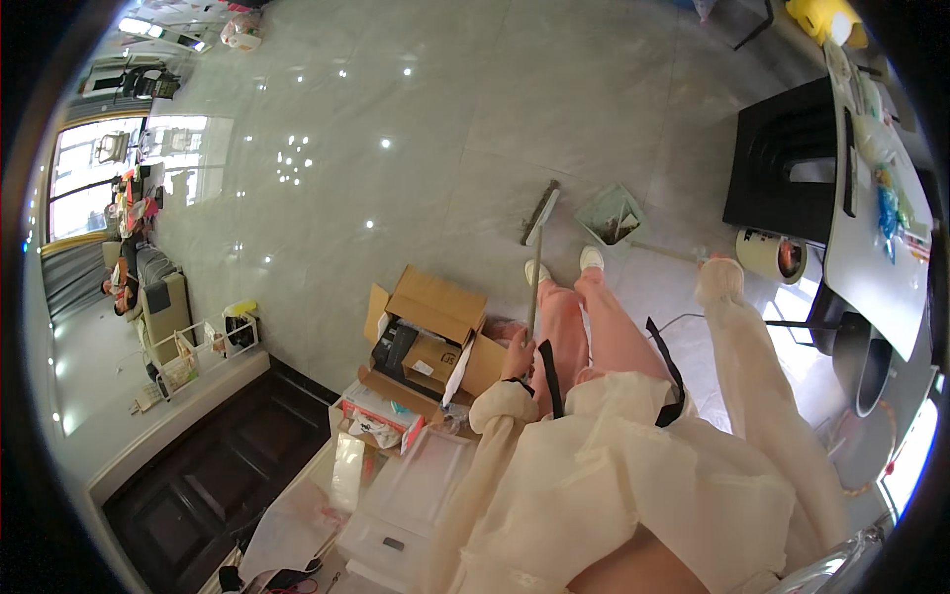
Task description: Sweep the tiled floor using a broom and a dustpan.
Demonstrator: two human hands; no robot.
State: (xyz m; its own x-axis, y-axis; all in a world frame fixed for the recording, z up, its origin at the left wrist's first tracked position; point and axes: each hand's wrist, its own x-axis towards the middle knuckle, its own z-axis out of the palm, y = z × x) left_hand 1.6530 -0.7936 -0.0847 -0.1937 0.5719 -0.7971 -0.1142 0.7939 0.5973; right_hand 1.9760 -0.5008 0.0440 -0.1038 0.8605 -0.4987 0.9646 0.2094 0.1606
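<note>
1. Apparently, sweeping is the work in hand: a person in a cream smock and pink trousers stands on a pale, glossy tiled floor (327, 148), working with a long-handled broom and an upright dustpan.
2. To the person's left, the left hand (518, 355) is closed around the pole of the broom (535, 307). The pole runs forward, past the left shoe, to a narrow head with dark bristles at the floor.
3. On the other side, the right arm reaches out in its long sleeve. The right hand (709, 264) seems to grip the end of the dustpan's handle, but the cuff covers most of it, and from where I stand I cannot tell how the fingers lie.
4. The dustpan (634, 204) is pale green and boxy, in front of the right shoe (591, 259). Small light and grey scraps lie inside it.
5. The bristles are left of the pan, near it but not touching. My judgement is that the next move calls for a steady pan, its lip flat to the floor, and a low stroke of the broom towards its mouth; which side is open is hard to see.
6. Close by on the left, an open cardboard carton (435, 300) stands packed with boxes, with a translucent storage box (401, 495) nearer the person. On the right are a round bin (760, 253) and a white worktop (886, 282).
</note>
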